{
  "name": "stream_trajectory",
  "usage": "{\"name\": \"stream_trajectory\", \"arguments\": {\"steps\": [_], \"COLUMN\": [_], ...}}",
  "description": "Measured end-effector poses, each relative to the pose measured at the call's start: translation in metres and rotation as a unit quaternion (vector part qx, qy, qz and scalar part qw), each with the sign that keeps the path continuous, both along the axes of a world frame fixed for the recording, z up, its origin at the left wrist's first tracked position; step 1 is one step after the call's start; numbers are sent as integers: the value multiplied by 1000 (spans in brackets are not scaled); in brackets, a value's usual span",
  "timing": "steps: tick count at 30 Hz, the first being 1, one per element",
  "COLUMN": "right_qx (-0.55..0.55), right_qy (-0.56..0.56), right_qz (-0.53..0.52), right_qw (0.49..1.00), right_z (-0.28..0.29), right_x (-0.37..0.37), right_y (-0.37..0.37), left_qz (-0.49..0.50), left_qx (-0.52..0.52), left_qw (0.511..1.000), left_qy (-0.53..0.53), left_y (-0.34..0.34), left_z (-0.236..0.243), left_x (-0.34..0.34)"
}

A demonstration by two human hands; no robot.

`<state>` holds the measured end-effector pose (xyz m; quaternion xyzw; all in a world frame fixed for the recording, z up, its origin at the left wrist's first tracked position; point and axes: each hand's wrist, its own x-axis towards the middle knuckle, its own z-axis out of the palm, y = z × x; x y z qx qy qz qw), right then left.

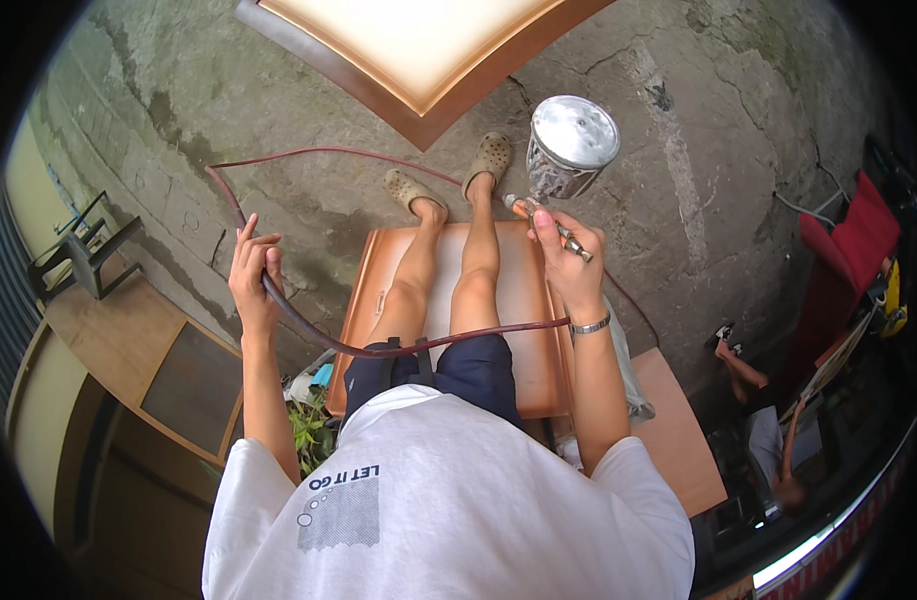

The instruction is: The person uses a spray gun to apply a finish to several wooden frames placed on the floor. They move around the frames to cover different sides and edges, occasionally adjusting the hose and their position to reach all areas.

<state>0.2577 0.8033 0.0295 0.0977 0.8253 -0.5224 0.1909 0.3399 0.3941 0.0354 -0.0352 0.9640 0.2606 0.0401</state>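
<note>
My left hand [255, 270] holds a dark red hose [309, 332] between thumb and fingers; the hose loops across the ground and over my lap. My right hand [574, 265] grips a small metal fitting with an orange band [527, 210], held beside a dented silver can with a lid [573, 135] that rests on the concrete. I am sitting on an orange-edged panel or piece of furniture [364, 300], with my legs stretched over it and my feet in beige clogs near the hose.
A brown-framed cream panel [409, 110] is at the top. Wooden boards [119, 350] and a dark chair [79, 270] are on the left, plants [309, 435] beside me. On the right are a red chair [849, 220], a pinkish board [684, 430] and another person [764, 440].
</note>
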Motion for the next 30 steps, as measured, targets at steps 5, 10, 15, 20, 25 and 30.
{"name": "stream_trajectory", "arguments": {"steps": [5,10,15,20,25,30], "right_qx": [56,85,111,123,155,132], "right_qy": [-9,44,98,141,198,125], "right_qz": [-40,-107,-173,-214,-251,-224], "right_qw": [998,990,974,959,935,958], "right_z": [-16,-46,-55,-59,-59,-54], "right_x": [-31,-82,-142,-188,-200,-157], "right_y": [18,59,89,117,123,104], "left_qz": [6,13,16,19,25,28], "left_qx": [8,-5,-15,-23,-26,-20], "left_qw": [1000,1000,1000,1000,999,999], "left_qy": [-3,-6,-10,-10,-6,1], "left_y": [3,16,28,41,51,48], "left_z": [-3,1,2,2,-1,-1], "left_x": [-2,-12,-23,-33,-40,-38]}}
